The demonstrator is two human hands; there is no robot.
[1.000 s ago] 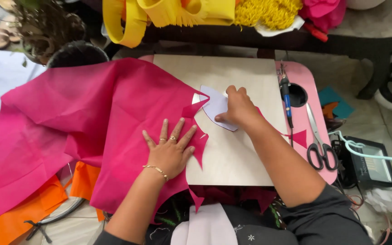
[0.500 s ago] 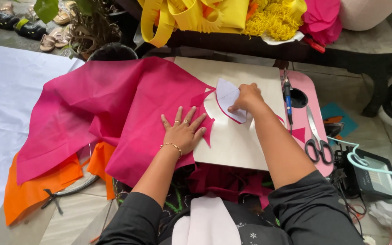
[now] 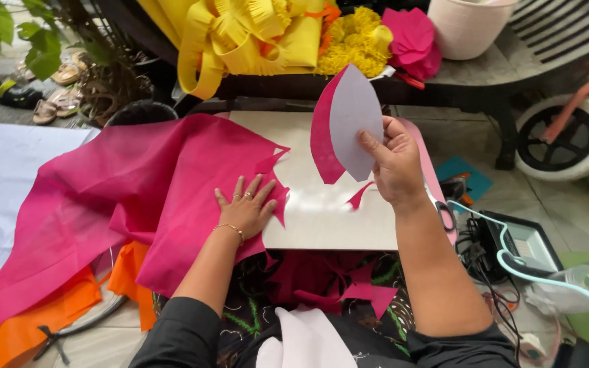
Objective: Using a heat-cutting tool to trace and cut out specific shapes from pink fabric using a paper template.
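Note:
My right hand [image 3: 395, 162] is raised above the beige board [image 3: 322, 218] and grips a white leaf-shaped paper template [image 3: 354, 121] together with a matching pink fabric cut-out [image 3: 322, 140] behind it. My left hand [image 3: 247, 208] lies flat, fingers spread, on the large pink fabric sheet [image 3: 124, 197], near its jagged cut edge. The pink sheet drapes over the left part of the board and down towards my lap.
Orange fabric [image 3: 28, 320] lies under the pink sheet at lower left. Pink scraps [image 3: 349, 286] rest on my lap. Yellow and pink fabric flowers [image 3: 288, 34] pile on the bench behind. A black device with a pale green tube [image 3: 512, 245] sits at right, a wheel [image 3: 567, 136] beyond.
My right hand has lifted the white template and pink cut-out up off the board. My left hand stays flat on the pink sheet. The camera view has shifted.

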